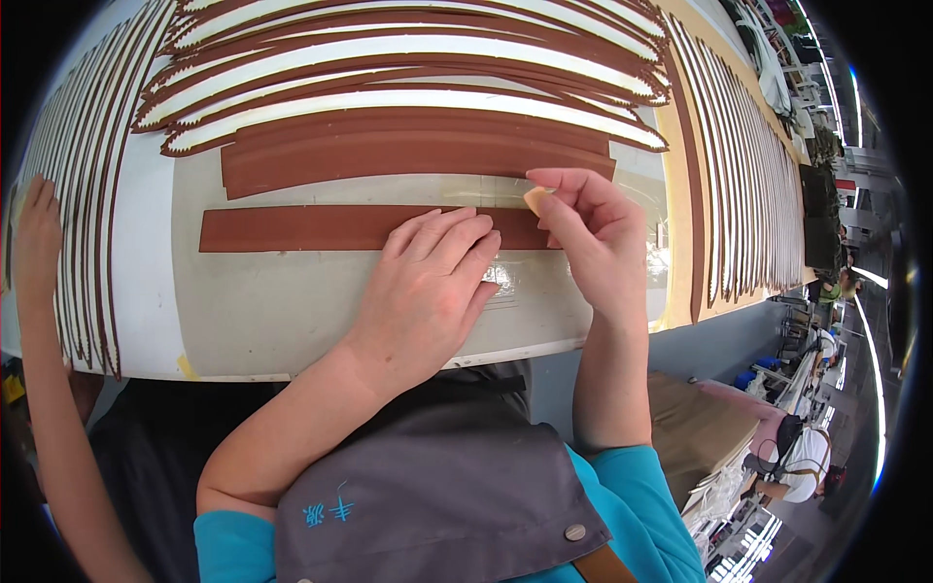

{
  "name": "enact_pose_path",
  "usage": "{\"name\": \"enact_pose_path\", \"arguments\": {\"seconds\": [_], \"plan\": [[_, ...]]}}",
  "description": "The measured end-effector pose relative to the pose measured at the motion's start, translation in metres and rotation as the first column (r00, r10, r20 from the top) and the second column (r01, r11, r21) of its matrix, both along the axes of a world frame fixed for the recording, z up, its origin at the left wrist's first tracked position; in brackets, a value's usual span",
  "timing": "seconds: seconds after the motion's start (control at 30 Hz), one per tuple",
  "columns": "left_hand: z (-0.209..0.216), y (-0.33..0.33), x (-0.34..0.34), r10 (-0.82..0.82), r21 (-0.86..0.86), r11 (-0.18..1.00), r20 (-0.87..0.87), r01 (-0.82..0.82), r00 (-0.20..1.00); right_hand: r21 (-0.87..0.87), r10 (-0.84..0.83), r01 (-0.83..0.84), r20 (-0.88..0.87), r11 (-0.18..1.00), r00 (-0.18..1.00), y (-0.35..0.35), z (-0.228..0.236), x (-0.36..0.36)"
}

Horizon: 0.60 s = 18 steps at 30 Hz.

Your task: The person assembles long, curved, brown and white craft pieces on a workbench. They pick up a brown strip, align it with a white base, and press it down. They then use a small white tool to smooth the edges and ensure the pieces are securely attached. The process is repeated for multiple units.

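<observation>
A single flat brown strip [282,229] lies lengthwise before me on the worktable [253,321]. My left hand [425,282] rests on the middle of this strip, its fingers stretched out and holding nothing. Over the strip's right part, my right hand [603,233] pinches a small pale-yellow piece [534,200] between thumb and forefinger. What the piece is made of I cannot tell. Just beyond, a few wider brown strips [389,151] overlap one another. The right end of the near strip is hidden behind my right hand.
Brown-and-white strips with jagged ends [408,68] lie in rows at the back. More narrow strips stand in rows at the left [87,185] and right [748,175]. Another person's arm [49,282] reaches in at far left. The table's front edge [321,372] runs near my body.
</observation>
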<state>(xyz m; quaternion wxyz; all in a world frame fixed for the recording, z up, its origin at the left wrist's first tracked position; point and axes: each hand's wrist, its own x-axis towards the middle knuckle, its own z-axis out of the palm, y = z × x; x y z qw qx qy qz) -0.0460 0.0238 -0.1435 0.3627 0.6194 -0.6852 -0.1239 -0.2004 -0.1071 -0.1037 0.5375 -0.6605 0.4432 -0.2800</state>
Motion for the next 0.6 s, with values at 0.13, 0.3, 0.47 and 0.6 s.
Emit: {"name": "enact_pose_path", "arguments": {"seconds": [0.13, 0.3, 0.47, 0.6], "plan": [[0.000, -0.001, -0.001, -0.004, -0.001, 1.000, -0.006, 0.004, 1.000, 0.032, 0.063, -0.062, -0.038, 0.998, 0.997, -0.002, -0.008, -0.005], [0.001, 0.000, 0.001, -0.001, 0.010, 1.000, -0.018, 0.001, 1.000, -0.038, 0.111, -0.118, -0.169, 0.992, 0.979, -0.003, -0.013, 0.011], [0.001, 0.000, 0.001, 0.001, 0.011, 1.000, -0.025, 0.000, 1.000, -0.082, 0.078, -0.094, -0.180, 0.992, 0.981, -0.004, -0.019, 0.014], [0.001, 0.000, 0.001, 0.001, 0.009, 1.000, -0.029, -0.001, 1.000, -0.092, 0.076, -0.095, -0.192, 0.991, 0.978, -0.004, -0.023, 0.014]]}}
